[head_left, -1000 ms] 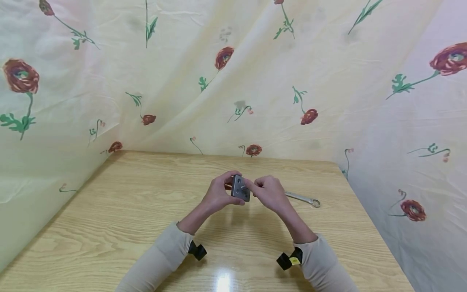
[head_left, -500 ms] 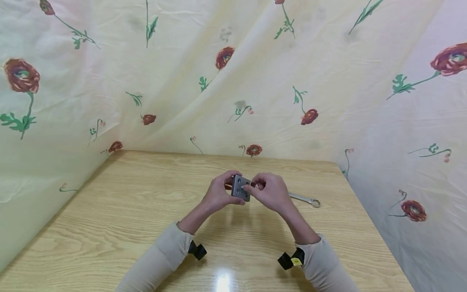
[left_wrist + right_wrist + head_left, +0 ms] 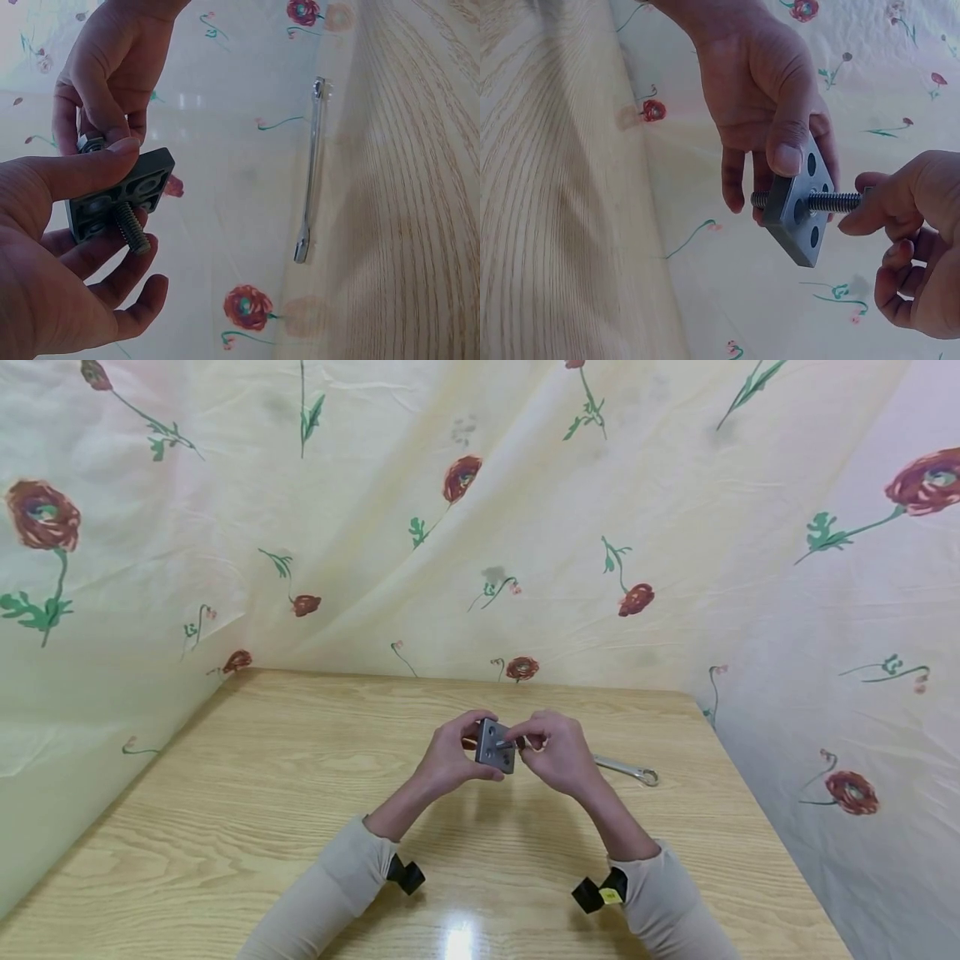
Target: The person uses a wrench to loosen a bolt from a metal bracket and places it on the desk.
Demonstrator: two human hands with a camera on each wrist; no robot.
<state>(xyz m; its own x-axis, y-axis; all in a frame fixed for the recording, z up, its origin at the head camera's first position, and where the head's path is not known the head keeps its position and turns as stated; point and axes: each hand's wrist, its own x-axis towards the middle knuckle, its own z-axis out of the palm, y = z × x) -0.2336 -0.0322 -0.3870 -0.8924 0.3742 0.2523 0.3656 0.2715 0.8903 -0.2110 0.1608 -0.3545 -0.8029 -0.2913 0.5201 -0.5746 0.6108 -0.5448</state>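
Note:
My left hand (image 3: 446, 760) grips a small grey square plate (image 3: 487, 757) with several holes by its edges, above the table. Through the plate's middle passes a threaded bolt (image 3: 836, 202); its bare threaded end sticks out on the far side, as the left wrist view shows. At the head end of that bolt, the thumb and index finger of my right hand (image 3: 555, 750) pinch it, the other fingers curled. The hex head (image 3: 91, 142) shows beside the right fingers in the left wrist view and is mostly covered in the right wrist view.
A metal combination wrench (image 3: 626, 769) lies on the wooden table (image 3: 300, 877), to the right of and behind my right hand. Flower-printed cloth (image 3: 360, 527) hangs along the back and both sides of the table.
My right thumb and fingers have shifted around the bolt's end, the index finger now lying over it. The left hand and plate have stayed in place.

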